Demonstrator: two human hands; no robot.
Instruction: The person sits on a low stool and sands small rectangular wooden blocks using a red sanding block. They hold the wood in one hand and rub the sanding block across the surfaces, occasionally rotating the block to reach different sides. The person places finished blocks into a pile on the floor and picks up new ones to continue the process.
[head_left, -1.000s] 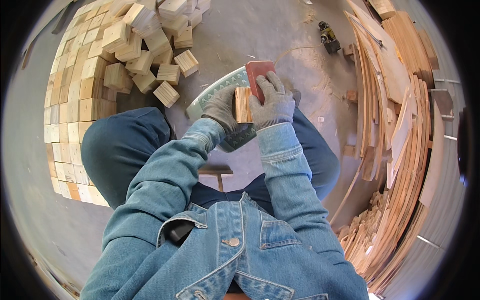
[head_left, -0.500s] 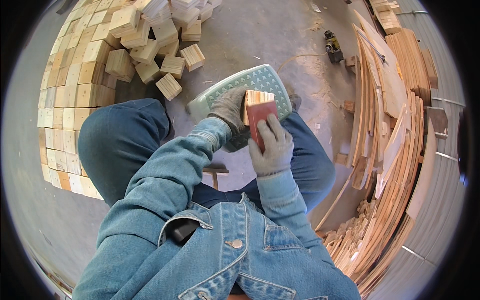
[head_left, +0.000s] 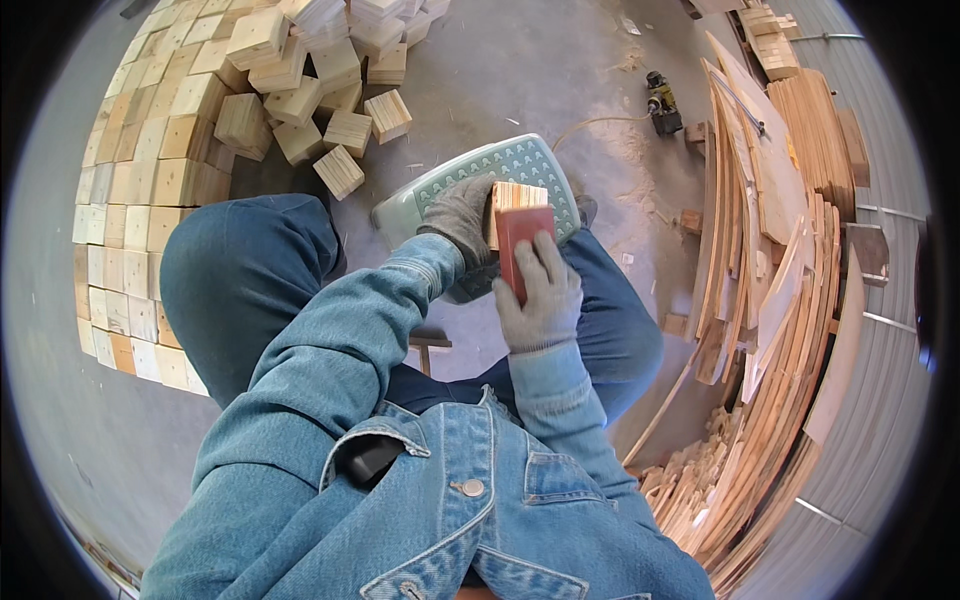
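My left hand [head_left: 458, 218], in a dark grey knitted glove, grips a wooden block [head_left: 520, 194] from its left side. The block is held over a pale green plastic step stool [head_left: 500, 160] with a studded top. In a lighter grey glove, my right hand [head_left: 542, 293] is closed around a flat reddish-brown sanding block [head_left: 524, 228]. The sanding block lies against the near side of the wooden block and hides much of that side. The left fingertips are out of sight behind the wood.
A wall of stacked wooden blocks [head_left: 140, 210] stands at the left. Several loose blocks [head_left: 340, 172] lie heaped beyond the stool. A cordless drill [head_left: 663, 104] rests on the dusty floor. Long boards [head_left: 790, 300] lean along the right, with thin wood offcuts [head_left: 695, 470] below.
The sanding block has shifted very slightly against the wooden block, with my right hand moving along. My left hand keeps its grip, and the whole view has shifted a little.
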